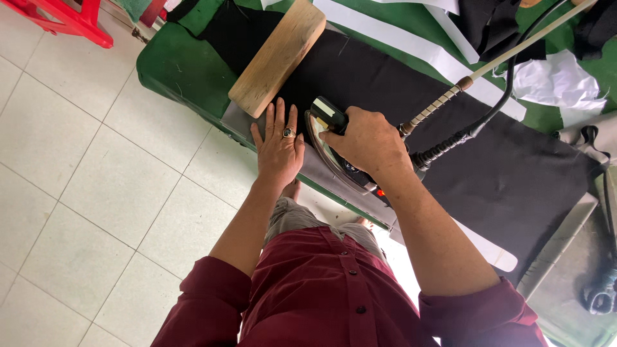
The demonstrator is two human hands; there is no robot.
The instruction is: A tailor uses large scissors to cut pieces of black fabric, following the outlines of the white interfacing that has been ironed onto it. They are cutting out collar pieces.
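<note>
Left hand [278, 148] lies flat and open on the black cloth [385, 83] beside the iron [337, 151], which the right hand [369, 141] grips closed at the board's near edge; fingers are best kept clear of the soleplate.

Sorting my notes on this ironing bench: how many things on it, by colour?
Black: 2, cloth and iron
Tan: 1, wooden block
White: 1, paper strip
Total: 4
</note>
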